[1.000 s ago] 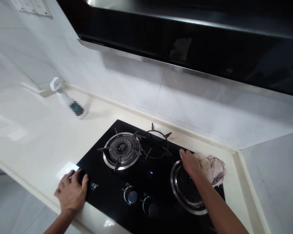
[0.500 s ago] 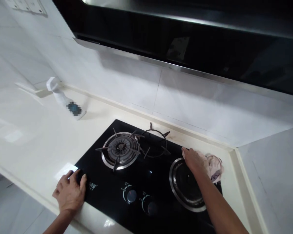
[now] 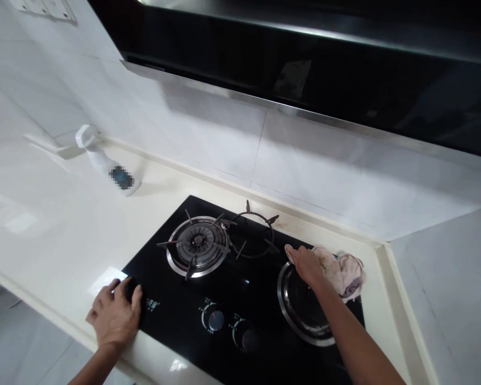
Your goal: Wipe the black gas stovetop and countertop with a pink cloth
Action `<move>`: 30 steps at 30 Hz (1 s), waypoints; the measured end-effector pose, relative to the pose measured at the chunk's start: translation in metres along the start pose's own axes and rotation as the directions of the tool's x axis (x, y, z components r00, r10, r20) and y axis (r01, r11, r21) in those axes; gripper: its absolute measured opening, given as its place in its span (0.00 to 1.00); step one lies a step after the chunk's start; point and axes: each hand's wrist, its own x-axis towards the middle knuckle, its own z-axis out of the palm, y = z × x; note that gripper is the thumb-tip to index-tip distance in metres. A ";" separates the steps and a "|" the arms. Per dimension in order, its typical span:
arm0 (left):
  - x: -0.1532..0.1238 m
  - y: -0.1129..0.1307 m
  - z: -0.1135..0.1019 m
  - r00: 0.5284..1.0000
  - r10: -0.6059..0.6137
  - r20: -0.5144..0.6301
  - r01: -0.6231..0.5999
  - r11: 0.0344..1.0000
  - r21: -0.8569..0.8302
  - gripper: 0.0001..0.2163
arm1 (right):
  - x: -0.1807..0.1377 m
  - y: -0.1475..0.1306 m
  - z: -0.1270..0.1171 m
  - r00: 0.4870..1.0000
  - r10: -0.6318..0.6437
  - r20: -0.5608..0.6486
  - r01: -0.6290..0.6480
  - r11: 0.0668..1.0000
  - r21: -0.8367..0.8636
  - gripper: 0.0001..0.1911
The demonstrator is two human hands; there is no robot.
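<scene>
My right hand [image 3: 307,264] presses a crumpled pinkish cloth [image 3: 342,272] onto the black glass gas hob [image 3: 228,297], at the far rim of the right burner ring [image 3: 300,310]. My left hand [image 3: 114,315] rests flat on the hob's front left corner, fingers spread, holding nothing. The left burner [image 3: 196,246] carries its pan support. A second, loose pan support [image 3: 252,235] lies on the glass between the burners, at the back. Two knobs [image 3: 216,321] sit at the front of the hob.
A white spray bottle [image 3: 106,166] lies on the cream countertop [image 3: 56,230] at the back left. A black range hood [image 3: 304,59] overhangs the hob. White tiled walls close the back and right side; the counter's front edge runs lower left.
My right hand with the cloth has slid a little leftward along the far rim of the right burner. The left hand has stayed in place.
</scene>
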 end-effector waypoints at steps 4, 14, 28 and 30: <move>0.001 -0.002 0.001 1.000 0.010 0.000 -0.010 1.000 -0.003 0.35 | -0.016 -0.024 0.004 0.990 -0.143 -0.012 0.142 0.989 -0.030 0.21; 0.001 0.000 -0.002 1.000 -0.004 0.011 0.004 1.000 -0.002 0.36 | 0.006 -0.032 0.008 0.992 -0.093 -0.088 0.100 0.991 0.089 0.21; -0.002 0.002 -0.003 1.000 -0.017 0.025 0.017 1.000 0.006 0.34 | 0.046 -0.020 0.036 0.982 0.035 -0.188 0.061 0.873 0.483 0.15; -0.001 0.001 -0.002 1.000 -0.014 0.021 0.013 1.000 0.005 0.33 | 0.058 -0.025 0.035 0.978 0.060 -0.198 0.046 0.870 0.491 0.16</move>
